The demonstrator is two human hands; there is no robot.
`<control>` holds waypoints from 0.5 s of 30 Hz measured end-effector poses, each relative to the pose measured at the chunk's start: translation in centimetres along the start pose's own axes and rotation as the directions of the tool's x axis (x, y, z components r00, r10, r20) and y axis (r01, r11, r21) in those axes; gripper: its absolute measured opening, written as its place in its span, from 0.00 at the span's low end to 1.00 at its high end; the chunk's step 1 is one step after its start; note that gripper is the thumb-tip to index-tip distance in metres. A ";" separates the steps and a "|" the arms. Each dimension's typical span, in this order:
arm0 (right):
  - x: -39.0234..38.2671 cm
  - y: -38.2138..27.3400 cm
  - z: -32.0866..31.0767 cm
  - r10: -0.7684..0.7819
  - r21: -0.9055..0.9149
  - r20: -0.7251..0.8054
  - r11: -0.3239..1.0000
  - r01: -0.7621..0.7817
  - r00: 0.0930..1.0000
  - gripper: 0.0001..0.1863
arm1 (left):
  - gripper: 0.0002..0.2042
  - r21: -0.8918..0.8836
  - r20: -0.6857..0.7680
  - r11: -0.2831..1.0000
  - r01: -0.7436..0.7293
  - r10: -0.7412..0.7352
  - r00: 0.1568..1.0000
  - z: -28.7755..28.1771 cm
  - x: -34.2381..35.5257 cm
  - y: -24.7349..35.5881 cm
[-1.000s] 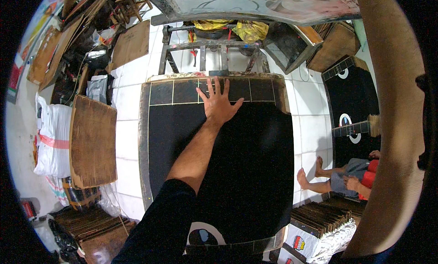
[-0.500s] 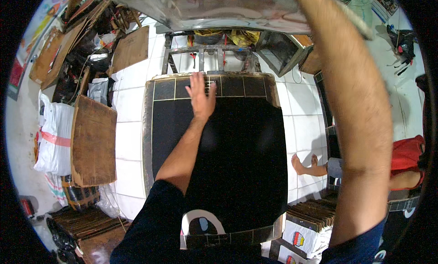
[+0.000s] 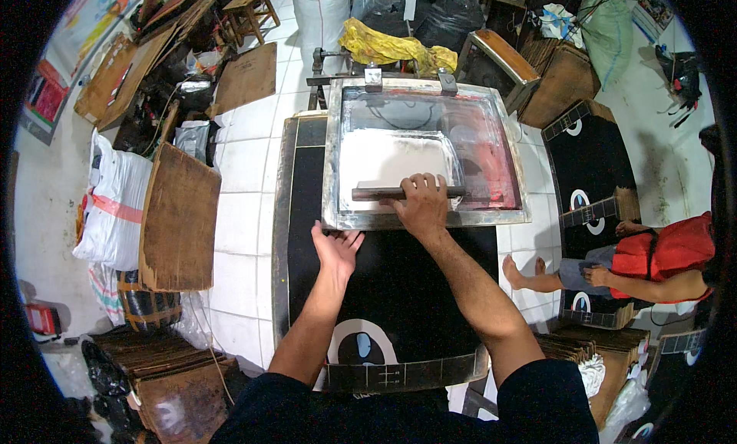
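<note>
A screen-printing frame (image 3: pixel 332 156) with smeared mesh lies over the far part of a black cloth-covered board (image 3: pixel 399 283). White ink (image 3: pixel 391 158) covers part of the mesh. My right hand (image 3: pixel 422 204) is wrapped round a dark bar-shaped squeegee (image 3: pixel 368 193), which lies across the near side of the ink. At the frame's near left corner, my left hand (image 3: pixel 338 248) has its thumb and fingers apart, the fingertips close to the lower edge; whether they touch it I cannot tell. A printed white-and-blue eye shape (image 3: pixel 365 346) shows on the cloth near me.
Two hinge clamps (image 3: pixel 373 79) hold the frame's far side, beside a yellow cloth (image 3: pixel 395 46). On the right sits a person in red (image 3: pixel 652 252), near other black boards (image 3: pixel 595 160). To the left stand a brown wooden board (image 3: pixel 178 217) and a white sack (image 3: pixel 115 202).
The raised screen frame has come down over the board. My right hand came down onto the squeegee, and my left hand moved from the cloth's far end to the frame's near edge.
</note>
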State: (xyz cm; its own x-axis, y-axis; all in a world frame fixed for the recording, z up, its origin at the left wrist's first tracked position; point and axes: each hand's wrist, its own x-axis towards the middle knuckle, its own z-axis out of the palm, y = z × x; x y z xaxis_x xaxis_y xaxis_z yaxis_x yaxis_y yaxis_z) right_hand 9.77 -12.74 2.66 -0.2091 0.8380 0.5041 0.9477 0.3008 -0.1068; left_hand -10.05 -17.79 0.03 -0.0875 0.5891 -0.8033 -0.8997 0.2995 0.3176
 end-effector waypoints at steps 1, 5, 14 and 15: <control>-0.2 0.4 1.1 0.016 0.012 0.117 1.000 -0.018 0.993 0.22 | 0.34 0.311 -0.030 0.930 -0.193 0.213 0.977 -1.7 1.1 -0.6; 1.3 2.3 3.5 0.007 0.018 0.376 1.000 -0.015 0.927 0.20 | 0.47 0.680 0.684 -0.432 -0.592 0.664 0.301 -5.7 4.7 -0.3; 13.1 6.4 10.2 -0.018 -0.029 0.101 0.999 0.021 0.995 0.11 | 0.63 0.563 0.817 -0.740 -0.369 0.431 0.384 -5.4 6.1 0.2; 13.4 6.7 11.1 -0.002 -0.028 0.076 1.000 0.004 0.997 0.11 | 0.63 0.563 0.820 -0.733 -0.381 0.435 0.373 -5.4 6.2 0.1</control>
State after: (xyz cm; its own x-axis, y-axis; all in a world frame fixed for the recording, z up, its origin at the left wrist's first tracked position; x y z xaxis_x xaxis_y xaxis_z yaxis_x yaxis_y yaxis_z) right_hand 10.65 5.52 -0.82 -0.2288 0.8695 0.4378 0.9532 0.2914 -0.0805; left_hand -12.98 -18.19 -7.64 -0.0735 0.9650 0.2517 0.9339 -0.0219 0.3569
